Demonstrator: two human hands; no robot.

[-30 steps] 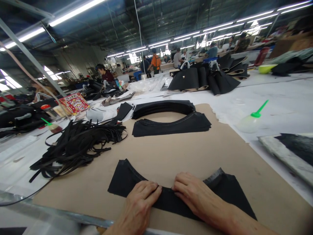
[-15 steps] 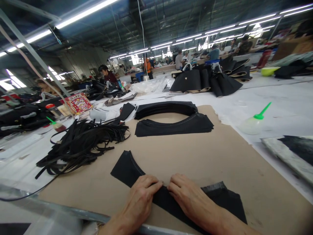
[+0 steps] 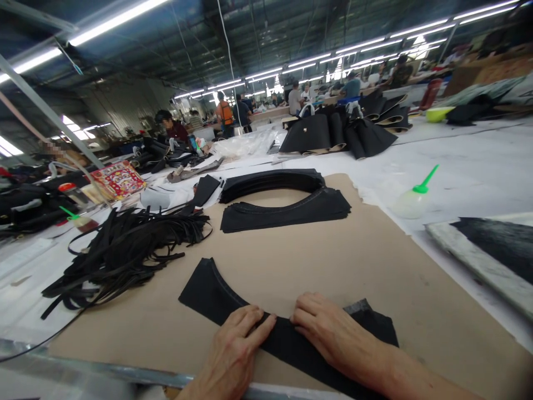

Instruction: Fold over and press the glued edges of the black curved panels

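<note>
Head view: left hand (image 3: 239,344), right hand (image 3: 327,328) press black panel (image 3: 286,344), apparently steadying edge (image 3: 228,290); cannot tell if pinching; nearer stack (image 3: 287,218) beyond grip.

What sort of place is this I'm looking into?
Likely a factory workshop handling leather-like or fabric material. The left hand and right hand touch a curved black piece, a heap of black strips lies nearby, and several people appear beyond under long ceiling lights.

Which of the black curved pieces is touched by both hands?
The front piece, under the left hand and right hand; the others lie untouched farther back, in two stacks.
</note>
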